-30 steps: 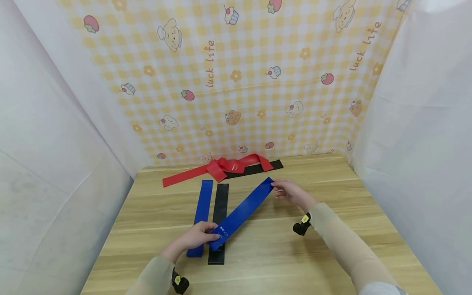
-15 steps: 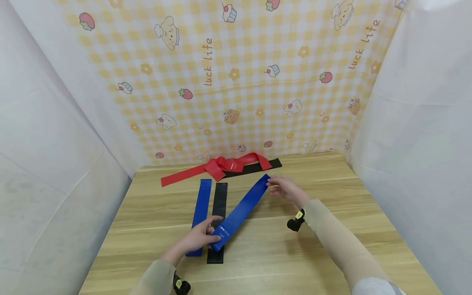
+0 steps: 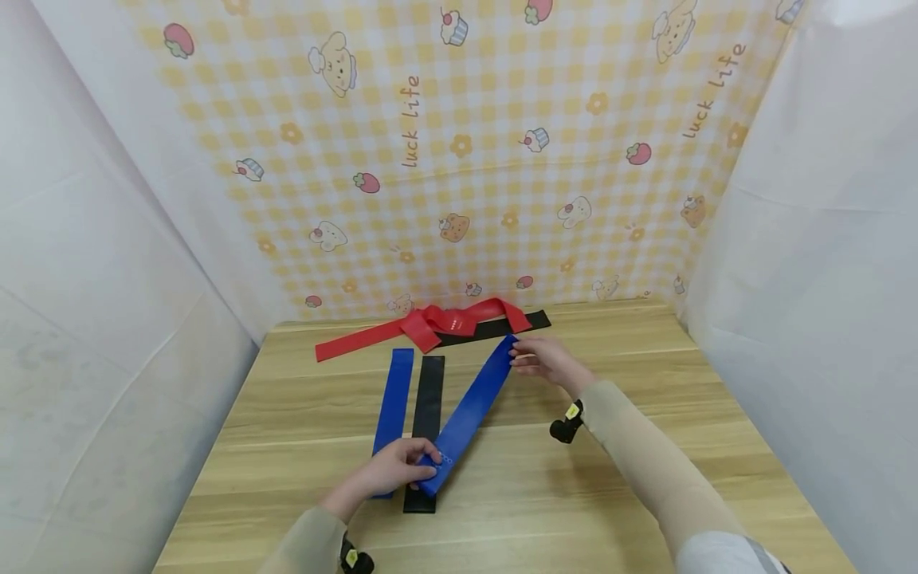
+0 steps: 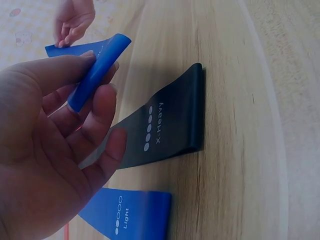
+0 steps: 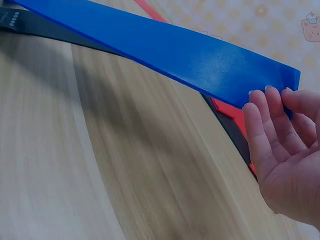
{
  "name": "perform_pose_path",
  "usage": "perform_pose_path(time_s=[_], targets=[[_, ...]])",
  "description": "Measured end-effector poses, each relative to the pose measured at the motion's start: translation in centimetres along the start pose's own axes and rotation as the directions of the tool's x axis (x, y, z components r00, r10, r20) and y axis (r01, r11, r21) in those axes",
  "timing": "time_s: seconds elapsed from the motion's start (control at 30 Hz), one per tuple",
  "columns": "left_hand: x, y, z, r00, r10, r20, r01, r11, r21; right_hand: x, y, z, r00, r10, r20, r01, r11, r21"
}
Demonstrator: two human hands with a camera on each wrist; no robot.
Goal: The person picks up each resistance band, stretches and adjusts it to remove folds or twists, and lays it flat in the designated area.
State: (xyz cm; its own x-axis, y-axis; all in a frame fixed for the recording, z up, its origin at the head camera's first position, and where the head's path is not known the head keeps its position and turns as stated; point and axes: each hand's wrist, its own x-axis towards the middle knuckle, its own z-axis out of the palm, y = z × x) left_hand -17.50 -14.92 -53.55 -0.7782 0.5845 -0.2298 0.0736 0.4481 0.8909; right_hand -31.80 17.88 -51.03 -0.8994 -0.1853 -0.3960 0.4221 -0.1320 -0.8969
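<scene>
A blue resistance band (image 3: 471, 408) stretches slantwise above the table between both hands. My left hand (image 3: 394, 467) pinches its near end between thumb and fingers; the left wrist view shows the folded end (image 4: 102, 70) in that grip. At the far end, my right hand (image 3: 551, 363) pinches the edge, and in the right wrist view its other fingers (image 5: 257, 130) lie below the band. Beneath the held band lies a black band (image 3: 429, 399) marked X-Heavy. Left of that, a second blue band (image 3: 394, 399), marked Light, lies flat, partly covered by my left hand.
At the back of the wooden table (image 3: 574, 494), red bands (image 3: 358, 341) lie in a loose tangle over another black band (image 3: 541, 320). A checked cloth (image 3: 459, 183) hangs right behind the table, with white sheets (image 3: 803, 239) at both sides.
The held blue band has swung to a steeper slant. My right hand has moved left with its far end; my left hand has shifted slightly right. The bands on the table lie as before.
</scene>
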Motion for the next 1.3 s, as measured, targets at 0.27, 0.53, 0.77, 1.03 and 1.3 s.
perform_pose_path(time_s=[0.27,0.53,0.77,1.03,1.3], targets=[[0.2,-0.2,0.6,1.000,-0.003,0.024,0.004,0.999,-0.047,0.8,0.0,0.7,1.000,-0.014,-0.007,0.014,0.999,-0.037],[0.3,-0.1,1.3,0.999,-0.027,0.036,0.031,0.993,-0.115,1.1,0.1,1.3,0.999,-0.040,-0.017,0.038,0.997,-0.070],[0.5,0.2,1.9,0.998,-0.035,0.059,0.043,0.988,-0.150,1.4,0.0,1.9,0.999,-0.029,-0.034,0.026,0.997,-0.072],[0.6,0.2,2.5,0.997,-0.025,0.076,0.039,0.981,-0.192,1.7,-0.1,2.5,0.999,-0.041,-0.021,0.040,0.996,-0.079],[0.9,-0.1,2.9,0.996,-0.004,0.086,0.022,0.977,-0.212,2.2,0.1,2.9,0.998,-0.061,-0.019,0.059,0.995,-0.082]])
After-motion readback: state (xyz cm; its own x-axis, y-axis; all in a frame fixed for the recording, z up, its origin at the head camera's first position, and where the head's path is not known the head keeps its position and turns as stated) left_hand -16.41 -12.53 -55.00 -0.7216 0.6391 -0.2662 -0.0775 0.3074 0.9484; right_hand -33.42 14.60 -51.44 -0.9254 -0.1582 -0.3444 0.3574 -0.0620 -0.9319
